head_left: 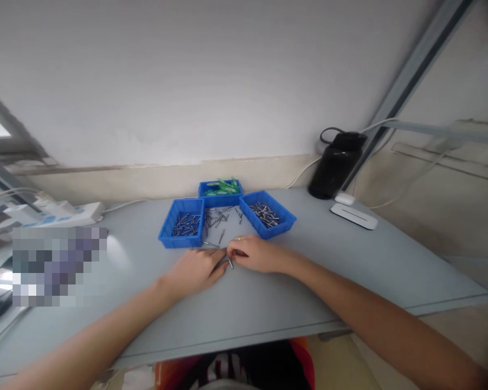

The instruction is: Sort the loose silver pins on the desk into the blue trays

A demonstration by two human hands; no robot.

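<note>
A thin metal pin (230, 261) slants down between my hands, low over the table. My right hand (254, 253) has its thumb and fingers pinched at the pin's upper end. From the other side my left hand (193, 270) lies palm down, fingers stretched towards the pin, with finger and thumb apart; their tips are close to it. Loose metal pins (217, 218) are scattered just beyond the hands. To the left, a blue bin (162, 238) has metal pins in it, and another blue bin (274, 234) of metal pins is on the right.
Behind them, a third blue bin (219, 200) holds green pieces (223, 187). A black bottle (334, 165), a small white case (344, 199) and a flat white device (353, 216) are at right. A white power strip (79, 215) with plugs and cables is at left, near a blurred-out patch.
</note>
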